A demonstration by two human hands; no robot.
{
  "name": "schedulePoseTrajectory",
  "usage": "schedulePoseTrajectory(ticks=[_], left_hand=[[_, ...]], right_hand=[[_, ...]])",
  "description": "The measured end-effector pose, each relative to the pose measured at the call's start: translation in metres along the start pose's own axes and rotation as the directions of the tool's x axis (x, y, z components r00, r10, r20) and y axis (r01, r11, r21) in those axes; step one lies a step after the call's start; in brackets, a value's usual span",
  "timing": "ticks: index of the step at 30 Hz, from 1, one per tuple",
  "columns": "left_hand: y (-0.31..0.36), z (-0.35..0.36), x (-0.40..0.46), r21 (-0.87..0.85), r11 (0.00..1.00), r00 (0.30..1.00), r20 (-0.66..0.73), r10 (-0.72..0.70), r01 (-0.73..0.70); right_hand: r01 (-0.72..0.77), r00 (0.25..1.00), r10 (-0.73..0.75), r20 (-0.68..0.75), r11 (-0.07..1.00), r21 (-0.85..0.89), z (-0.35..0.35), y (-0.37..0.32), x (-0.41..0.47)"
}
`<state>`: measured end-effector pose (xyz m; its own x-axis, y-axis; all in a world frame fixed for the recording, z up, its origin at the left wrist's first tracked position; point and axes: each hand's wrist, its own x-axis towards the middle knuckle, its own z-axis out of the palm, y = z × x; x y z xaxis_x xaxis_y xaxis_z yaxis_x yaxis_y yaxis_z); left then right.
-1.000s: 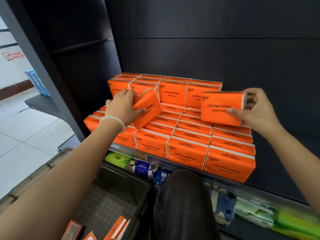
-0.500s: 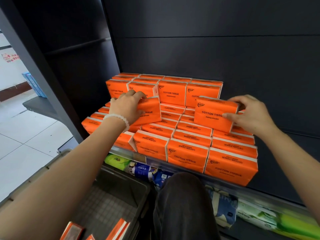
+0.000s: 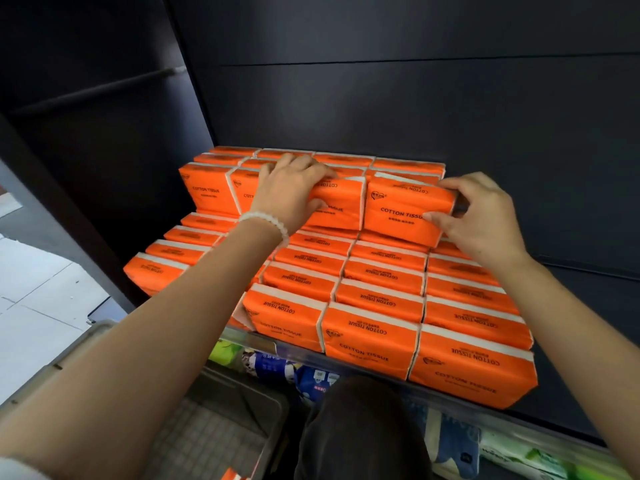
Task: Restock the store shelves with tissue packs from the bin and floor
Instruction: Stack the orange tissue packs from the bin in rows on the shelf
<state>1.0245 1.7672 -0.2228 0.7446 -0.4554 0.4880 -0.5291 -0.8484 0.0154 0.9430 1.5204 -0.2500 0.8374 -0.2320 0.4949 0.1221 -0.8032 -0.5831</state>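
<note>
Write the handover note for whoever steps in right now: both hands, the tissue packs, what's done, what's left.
Left hand: grips an orange tissue pack, setting it into the upper row at the back.
Right hand: pinches a second pack beside the first, tilted, not yet seated.
Shelf: flat orange packs fill the lower layer to the front edge; a standing row lines the back.
Done: most of this shelf is stocked.
Left: seat both packs, then fetch more from the bin below; one orange corner shows at the bottom edge.
</note>
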Motion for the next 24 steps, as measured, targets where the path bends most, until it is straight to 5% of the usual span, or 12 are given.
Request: schedulePoseTrajectory(ticks=[4, 9, 14, 18, 21, 24], left_hand=[[-0.006, 0.023, 0.010, 0.052, 0.999, 0.997, 0.071, 0.004, -0.007], [-0.009, 0.037, 0.007, 0.125, 0.992, 1.000, -0.008, -0.022, 0.023], [-0.005, 0.047, -0.004, 0.100, 0.994, 0.997, -0.062, 0.041, -0.035], [0.001, 0.042, -0.013, 0.146, 0.988, 0.998, 0.020, -0.055, 0.052], [0.003, 0.025, -0.019, 0.177, 0.983, 0.991, 0.119, -0.066, 0.045], [-0.001, 0.006, -0.047, 0.142, 0.986, 0.996, -0.001, -0.089, 0.089]], right_hand=[[0.034, 0.999, -0.034, -0.024, 0.999, 0.007, 0.013, 0.006, 0.002], [0.101, 0.991, -0.103, -0.088, 0.995, -0.017, 0.028, 0.010, 0.003], [0.270, 0.947, -0.308, -0.090, 0.917, -0.294, 0.033, 0.013, -0.001], [0.306, 0.939, -0.344, -0.007, 0.843, -0.442, 0.033, 0.007, -0.008], [0.310, 0.941, -0.339, 0.011, 0.844, -0.437, 0.031, -0.004, -0.015], [0.357, 0.923, -0.385, -0.006, 0.862, -0.358, 0.033, -0.028, -0.029]])
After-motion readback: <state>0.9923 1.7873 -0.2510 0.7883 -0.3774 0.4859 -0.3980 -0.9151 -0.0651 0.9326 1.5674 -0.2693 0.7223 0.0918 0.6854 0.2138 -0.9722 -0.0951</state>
